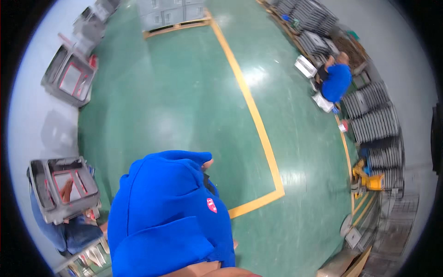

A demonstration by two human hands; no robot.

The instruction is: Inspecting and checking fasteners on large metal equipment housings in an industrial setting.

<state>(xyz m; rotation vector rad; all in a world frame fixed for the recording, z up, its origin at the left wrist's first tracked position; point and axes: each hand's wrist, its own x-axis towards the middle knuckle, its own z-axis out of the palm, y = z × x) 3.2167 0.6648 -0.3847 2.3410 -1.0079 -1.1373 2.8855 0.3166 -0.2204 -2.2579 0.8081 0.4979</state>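
Blue cloth [161, 198] of a shirt, with a small pink badge [211, 205], fills the lower middle of the view and hides most of what lies under it. Bare skin [203, 268] shows along the lower edge below it. Past the cloth's far right edge a small patch of skin [208, 164] peeks out above something dark; it may be my right hand, but its fingers cannot be made out. My left hand does not show. Whatever either hand holds or touches is hidden.
Grey trays [64, 189] stand at the left by a person's blue-trousered legs [83, 235]; another tray unit [71, 76] is farther off. Grey boxes sit on a pallet [177, 28]. At right, a person in blue [337, 83] crouches by stacked grey panels [374, 124]. A yellow line [249, 99] crosses the green floor.
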